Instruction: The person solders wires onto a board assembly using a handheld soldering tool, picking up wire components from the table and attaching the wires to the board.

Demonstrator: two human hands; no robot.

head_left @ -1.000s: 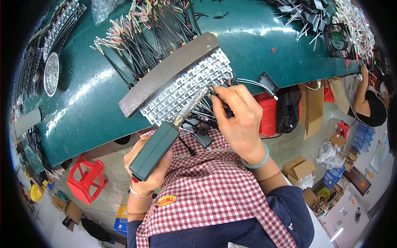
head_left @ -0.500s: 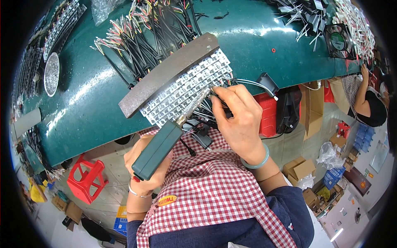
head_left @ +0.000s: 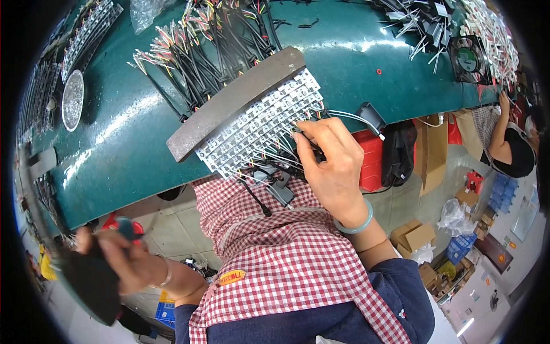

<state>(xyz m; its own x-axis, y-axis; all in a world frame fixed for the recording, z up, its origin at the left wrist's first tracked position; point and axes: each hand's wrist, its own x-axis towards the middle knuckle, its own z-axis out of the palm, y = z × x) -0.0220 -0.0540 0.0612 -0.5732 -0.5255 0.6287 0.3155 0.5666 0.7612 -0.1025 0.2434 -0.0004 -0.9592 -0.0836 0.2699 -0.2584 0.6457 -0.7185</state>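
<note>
My left hand [head_left: 123, 258], blurred by motion, is out at the far lower left, closed on a dark green soldering gun [head_left: 91, 286]; its long barrel points up past the table edge. My right hand [head_left: 332, 160] is over the front edge of the white LED circuit boards [head_left: 258, 123]. Its thumb and forefinger pinch a thin wire there, partly hidden by the fingertips. Several wires [head_left: 275, 152] run from the boards toward me. Across the back of the boards lies a heavy grey metal bar [head_left: 240, 103]. Black connectors [head_left: 281, 189] hang near my checked apron.
Bundled black cables with stripped ends [head_left: 195, 63] lie behind the bar. An oval metal dish [head_left: 72, 101] is at the left of the green table [head_left: 126, 123]. A small fan [head_left: 470, 57] stands at the far right, near another person [head_left: 507, 137].
My left hand has swung the soldering gun away from the boards, down and far to the left. The front wires now show. My right hand stays almost in place.
</note>
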